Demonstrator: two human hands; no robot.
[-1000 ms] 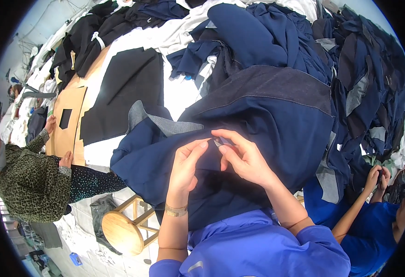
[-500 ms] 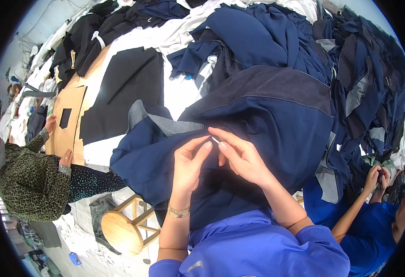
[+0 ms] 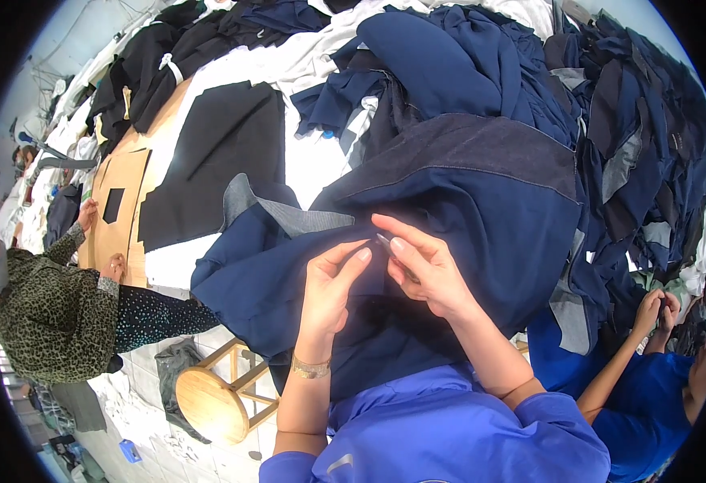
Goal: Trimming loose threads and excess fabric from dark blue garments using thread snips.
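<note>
My right hand (image 3: 429, 274) is closed on a small, thin grey tool (image 3: 383, 240), its tip showing between thumb and forefinger; the rest is hidden in the palm. To its left, my left hand (image 3: 333, 282) has thumb and forefinger pinched together, and whatever is between them is too small to make out. Both hands hover over a large navy garment (image 3: 482, 217) spread across my lap and the table edge. A dark band with a seam runs over its upper part, and a grey strip of cloth (image 3: 304, 219) curls up near my left fingertips.
Navy and dark garments (image 3: 643, 121) are heaped at the right, black cloth pieces (image 3: 224, 153) lie at the left on the white-covered table. A person in a leopard-print top (image 3: 55, 306) holds a brown pattern board (image 3: 119, 217). Another person in blue (image 3: 643, 410) works at right. A wooden stool (image 3: 212, 406) stands below.
My right hand has shifted slightly right and turned, so its forefinger is raised and the tool tip stands farther from the left fingers. The left hand has barely moved.
</note>
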